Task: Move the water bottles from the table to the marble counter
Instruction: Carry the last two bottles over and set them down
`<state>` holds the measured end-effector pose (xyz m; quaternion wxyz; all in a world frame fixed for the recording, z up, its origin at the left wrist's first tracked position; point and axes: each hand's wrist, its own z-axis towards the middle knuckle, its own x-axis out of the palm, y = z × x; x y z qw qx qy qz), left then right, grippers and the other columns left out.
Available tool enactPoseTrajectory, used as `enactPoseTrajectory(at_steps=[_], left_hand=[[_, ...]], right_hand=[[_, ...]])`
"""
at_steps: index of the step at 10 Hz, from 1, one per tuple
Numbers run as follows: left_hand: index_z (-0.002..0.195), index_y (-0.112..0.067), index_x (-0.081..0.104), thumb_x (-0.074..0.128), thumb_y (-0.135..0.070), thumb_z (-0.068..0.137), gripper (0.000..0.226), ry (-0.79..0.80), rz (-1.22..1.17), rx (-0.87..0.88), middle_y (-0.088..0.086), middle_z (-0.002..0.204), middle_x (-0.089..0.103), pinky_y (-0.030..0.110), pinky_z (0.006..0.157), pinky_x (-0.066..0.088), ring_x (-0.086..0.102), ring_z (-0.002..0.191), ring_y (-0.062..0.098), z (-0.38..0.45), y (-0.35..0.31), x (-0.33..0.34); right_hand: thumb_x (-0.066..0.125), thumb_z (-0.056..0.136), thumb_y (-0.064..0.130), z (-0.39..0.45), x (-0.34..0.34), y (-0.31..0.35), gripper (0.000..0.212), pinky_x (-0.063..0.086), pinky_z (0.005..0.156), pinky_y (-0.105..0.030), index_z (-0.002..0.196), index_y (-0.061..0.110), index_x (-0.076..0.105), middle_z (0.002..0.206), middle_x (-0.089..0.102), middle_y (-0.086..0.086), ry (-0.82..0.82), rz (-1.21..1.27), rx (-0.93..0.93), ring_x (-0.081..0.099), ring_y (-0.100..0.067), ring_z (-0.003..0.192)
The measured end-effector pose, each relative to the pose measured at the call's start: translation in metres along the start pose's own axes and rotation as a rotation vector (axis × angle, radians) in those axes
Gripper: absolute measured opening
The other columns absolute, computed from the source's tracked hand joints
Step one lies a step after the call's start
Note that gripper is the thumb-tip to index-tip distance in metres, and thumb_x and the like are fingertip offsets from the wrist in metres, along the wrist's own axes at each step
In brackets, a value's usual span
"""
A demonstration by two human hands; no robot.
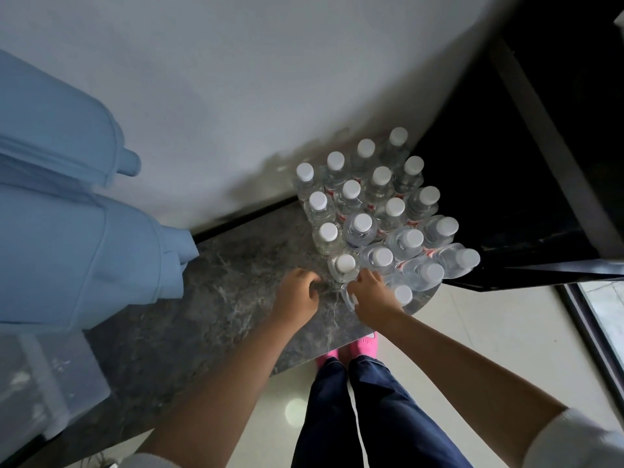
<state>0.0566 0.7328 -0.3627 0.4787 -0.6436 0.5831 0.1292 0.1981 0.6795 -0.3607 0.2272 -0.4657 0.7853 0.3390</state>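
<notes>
Head view: we see water bottles (378, 211) clustered upright on the grey marble surface (236, 298), white caps up.
Our right hand (371, 293) grasps a bottle (349, 298) at the near edge of the group; our left hand (297, 295) is loosely curled beside it, holding nothing. Red label patches show, but we cannot read them.

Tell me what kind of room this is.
Probably a home kitchen or pantry corner: a marble counter against a white wall, water bottles massed on it, large blue water jugs alongside, glossy tiled floor.
</notes>
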Motion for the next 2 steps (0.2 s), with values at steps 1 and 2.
enactPoseTrajectory(at_steps=[1,2], left_hand=[[0.118,0.000,0.060,0.049,-0.002,0.091,0.029,-0.035,-0.013,-0.018,0.015,0.123,0.058,0.025,0.096,0.040,0.053,0.118,0.024,-0.002,0.001,-0.001],[0.127,-0.002,0.053,0.047,-0.005,0.094,0.034,-0.071,-0.013,-0.029,0.013,0.128,0.055,0.026,0.101,0.038,0.049,0.123,0.023,-0.005,-0.009,-0.001]], right_hand=[[0.051,0.087,0.000,0.001,0.001,-0.001,0.037,0.048,0.095,-0.034,0.123,0.010,0.055,0.130,0.040,-0.012,0.029,-0.019,-0.019,0.035,-0.028,0.127],[0.057,0.086,0.011,0.002,-0.008,-0.006,0.048,0.042,0.101,-0.033,0.133,0.012,0.048,0.134,0.042,-0.014,0.100,-0.051,-0.070,0.041,-0.028,0.127]])
